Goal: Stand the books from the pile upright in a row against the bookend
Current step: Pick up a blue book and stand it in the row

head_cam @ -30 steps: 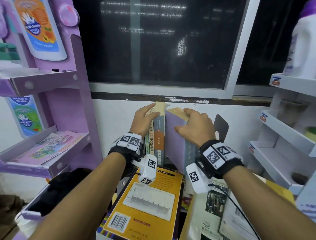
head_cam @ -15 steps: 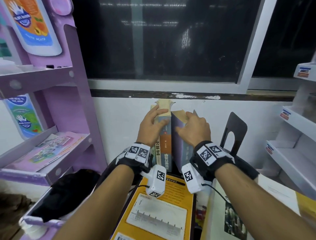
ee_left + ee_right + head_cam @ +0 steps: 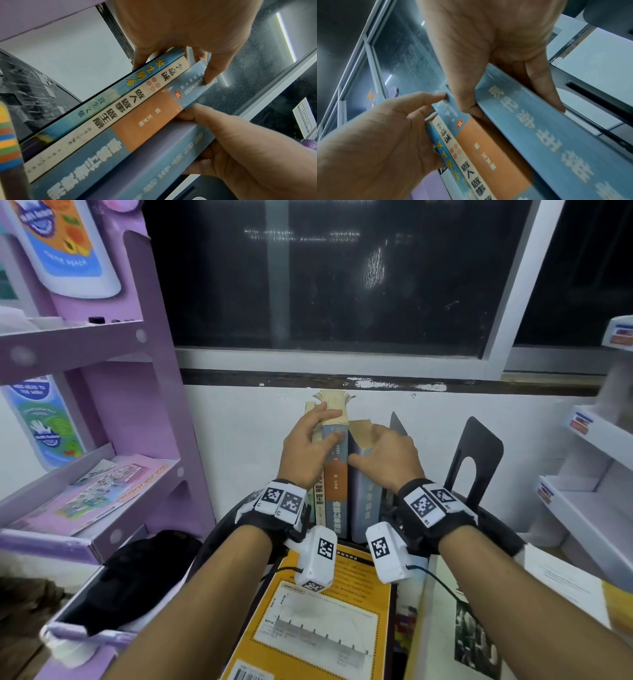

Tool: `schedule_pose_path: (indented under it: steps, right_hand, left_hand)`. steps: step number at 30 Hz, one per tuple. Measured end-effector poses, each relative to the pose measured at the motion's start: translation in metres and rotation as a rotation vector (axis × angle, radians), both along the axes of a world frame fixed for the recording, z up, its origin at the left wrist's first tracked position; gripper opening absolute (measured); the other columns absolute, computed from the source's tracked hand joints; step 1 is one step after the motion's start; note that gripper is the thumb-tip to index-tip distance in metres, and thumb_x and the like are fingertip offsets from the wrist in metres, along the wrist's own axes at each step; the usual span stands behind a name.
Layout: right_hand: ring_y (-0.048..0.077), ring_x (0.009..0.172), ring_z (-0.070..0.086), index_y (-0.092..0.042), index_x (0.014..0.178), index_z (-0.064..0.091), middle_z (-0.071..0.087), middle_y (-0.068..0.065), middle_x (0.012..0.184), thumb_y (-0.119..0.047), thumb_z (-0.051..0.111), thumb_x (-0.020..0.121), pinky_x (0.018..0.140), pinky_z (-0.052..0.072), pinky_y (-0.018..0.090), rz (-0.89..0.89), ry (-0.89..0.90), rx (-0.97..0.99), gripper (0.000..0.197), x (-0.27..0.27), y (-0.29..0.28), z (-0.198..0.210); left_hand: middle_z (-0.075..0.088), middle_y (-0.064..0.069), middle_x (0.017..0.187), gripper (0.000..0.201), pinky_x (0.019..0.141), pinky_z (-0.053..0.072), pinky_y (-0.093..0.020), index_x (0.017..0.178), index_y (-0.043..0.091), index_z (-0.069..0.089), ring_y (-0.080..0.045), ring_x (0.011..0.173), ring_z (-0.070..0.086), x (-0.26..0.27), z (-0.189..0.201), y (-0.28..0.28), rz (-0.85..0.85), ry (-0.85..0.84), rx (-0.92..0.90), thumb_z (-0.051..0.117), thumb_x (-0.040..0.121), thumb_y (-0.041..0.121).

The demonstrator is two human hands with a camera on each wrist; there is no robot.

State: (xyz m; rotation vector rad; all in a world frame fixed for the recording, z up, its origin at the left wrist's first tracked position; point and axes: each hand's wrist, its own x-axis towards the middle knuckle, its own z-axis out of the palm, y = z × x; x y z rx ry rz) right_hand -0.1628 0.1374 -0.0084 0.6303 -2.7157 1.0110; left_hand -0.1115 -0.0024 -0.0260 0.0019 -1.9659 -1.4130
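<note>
Several books stand upright against the wall: a thin blue one (image 3: 96,102), a cream one (image 3: 111,115), a blue-and-orange one (image 3: 335,494) and a purple-blue one (image 3: 368,501) at the right end. My left hand (image 3: 320,428) holds the tops of the left books, fingers behind them and thumb on the blue-and-orange spine. My right hand (image 3: 371,448) grips the top of the purple-blue book (image 3: 556,142), thumb wedged between it and the blue-and-orange book (image 3: 488,148). A black bookend (image 3: 476,460) stands to the right, apart from the row. A yellow book (image 3: 325,611) lies flat in front.
A thinner black plate (image 3: 397,426) rises just right of the purple-blue book. More flat books (image 3: 462,628) lie at the right front. A purple display shelf (image 3: 102,501) stands at the left, white shelves (image 3: 589,508) at the right. A dark window (image 3: 325,285) is above.
The purple-blue book leaned away from the row; my right hand has brought it upright against the blue-and-orange book. My left hand stays on the row's tops.
</note>
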Motion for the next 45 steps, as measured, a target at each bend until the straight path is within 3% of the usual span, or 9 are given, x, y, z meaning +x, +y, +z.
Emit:
schedule_pose_path:
  steps: [2, 5, 10, 15, 18, 28, 35, 40, 45]
  right_hand:
    - [0.023, 0.089, 0.062, -0.017, 0.106, 0.061, 0.066, 0.000, 0.090, -0.037, 0.073, 0.072, 0.070, 0.046, 0.026, 0.035, -0.017, 0.008, 0.042, 0.003, 0.004, 0.003]
    - [0.022, 0.102, 0.060, -0.015, 0.128, 0.053, 0.063, 0.002, 0.107, -0.038, 0.077, 0.072, 0.076, 0.044, 0.025, 0.088, -0.050, 0.027, 0.065, 0.009, 0.011, 0.006]
    - [0.013, 0.089, 0.052, -0.017, 0.137, 0.041, 0.054, -0.004, 0.102, -0.042, 0.080, 0.072, 0.076, 0.044, 0.023, 0.173, -0.106, -0.023, 0.081, 0.017, 0.016, 0.006]
    - [0.011, 0.097, 0.047, -0.021, 0.147, 0.028, 0.055, 0.001, 0.125, -0.030, 0.090, 0.062, 0.082, 0.040, 0.021, 0.241, -0.149, 0.054, 0.106, 0.014, 0.024, 0.002]
    - [0.014, 0.100, 0.050, -0.026, 0.150, 0.021, 0.055, 0.003, 0.128, -0.029, 0.092, 0.059, 0.088, 0.044, 0.025, 0.266, -0.147, 0.081, 0.116, 0.010, 0.024, -0.006]
    - [0.024, 0.119, 0.055, -0.026, 0.150, 0.030, 0.054, 0.005, 0.138, -0.028, 0.091, 0.060, 0.101, 0.046, 0.039, 0.255, -0.050, 0.013, 0.109, 0.000, 0.018, -0.022]
    - [0.021, 0.108, 0.059, -0.029, 0.148, 0.034, 0.057, 0.003, 0.135, -0.030, 0.092, 0.058, 0.097, 0.049, 0.034, 0.225, -0.008, -0.006, 0.107, -0.007, 0.014, -0.024]
    - [0.011, 0.085, 0.049, -0.030, 0.147, 0.036, 0.062, 0.004, 0.126, -0.030, 0.092, 0.058, 0.087, 0.049, 0.027, 0.218, -0.003, -0.027, 0.105, -0.010, 0.013, -0.025]
    - [0.012, 0.086, 0.050, -0.030, 0.147, 0.036, 0.060, 0.004, 0.126, -0.031, 0.092, 0.059, 0.086, 0.048, 0.024, 0.227, -0.009, -0.028, 0.104, -0.011, 0.014, -0.025]
  left_hand:
    - [0.048, 0.004, 0.145, 0.032, 0.114, 0.032, -0.042, 0.115, 0.031, 0.065, -0.009, 0.136, 0.038, 0.000, -0.001, 0.000, -0.014, 0.006, 0.009, 0.066, 0.085, 0.020]
    - [0.048, 0.005, 0.145, 0.032, 0.113, 0.033, -0.043, 0.113, 0.035, 0.065, -0.009, 0.136, 0.039, -0.002, -0.003, -0.001, -0.017, 0.004, 0.004, 0.065, 0.083, 0.025]
    - [0.048, 0.009, 0.144, 0.030, 0.109, 0.039, -0.046, 0.102, 0.051, 0.065, -0.011, 0.134, 0.042, -0.003, -0.003, -0.002, -0.027, -0.006, 0.037, 0.063, 0.075, 0.039]
    - [0.047, 0.009, 0.145, 0.030, 0.108, 0.039, -0.046, 0.104, 0.049, 0.065, -0.012, 0.134, 0.041, -0.002, -0.003, -0.002, -0.031, -0.015, 0.035, 0.064, 0.075, 0.042]
    - [0.047, 0.009, 0.145, 0.031, 0.109, 0.039, -0.045, 0.105, 0.048, 0.065, -0.011, 0.135, 0.041, -0.003, -0.003, -0.002, -0.027, -0.012, 0.032, 0.064, 0.076, 0.039]
    - [0.047, 0.006, 0.145, 0.033, 0.109, 0.039, -0.046, 0.115, 0.033, 0.065, -0.013, 0.135, 0.040, -0.006, -0.006, -0.002, -0.029, 0.011, 0.039, 0.063, 0.082, 0.031]
    - [0.048, 0.005, 0.143, 0.030, 0.110, 0.037, -0.046, 0.114, 0.030, 0.066, -0.011, 0.134, 0.041, -0.007, -0.007, -0.004, -0.029, 0.027, 0.042, 0.065, 0.085, 0.024]
    - [0.048, 0.006, 0.143, 0.028, 0.110, 0.037, -0.045, 0.113, 0.033, 0.066, -0.010, 0.133, 0.041, -0.007, -0.006, -0.004, -0.026, 0.021, 0.034, 0.065, 0.086, 0.023]
    - [0.048, 0.008, 0.143, 0.030, 0.109, 0.039, -0.045, 0.108, 0.043, 0.064, -0.009, 0.133, 0.041, -0.005, -0.005, -0.003, -0.026, 0.017, 0.021, 0.063, 0.079, 0.037]
